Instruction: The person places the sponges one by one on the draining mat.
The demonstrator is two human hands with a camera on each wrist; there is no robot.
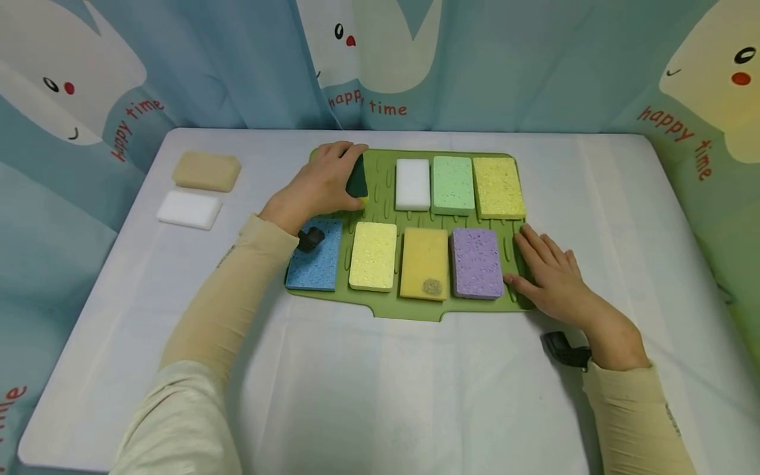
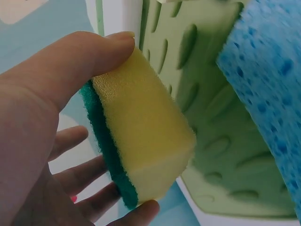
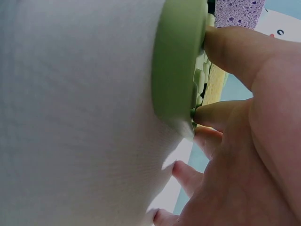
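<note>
My left hand (image 1: 317, 183) holds a yellow sponge with a dark green scouring side (image 2: 143, 110) over the back left of a green ridged mat (image 1: 410, 311). In the left wrist view the thumb lies along one end and a fingertip meets the other end. A blue sponge (image 1: 323, 267) lies just below that hand, partly hidden by the wrist. At the mat's right edge rests my right hand (image 1: 555, 284), fingers extended and spread, thumb near the purple sponge (image 1: 477, 264). The right wrist view shows its fingertips along the mat's raised rim (image 3: 176, 70).
On the mat's back row lie white (image 1: 412, 185), green (image 1: 453, 185) and yellow (image 1: 499, 188) sponges. Pale yellow (image 1: 373, 256) and tan-yellow (image 1: 424, 260) sponges lie in front. A beige sponge (image 1: 206, 171) and a white one (image 1: 189, 210) lie on the white table (image 1: 368, 382) at left.
</note>
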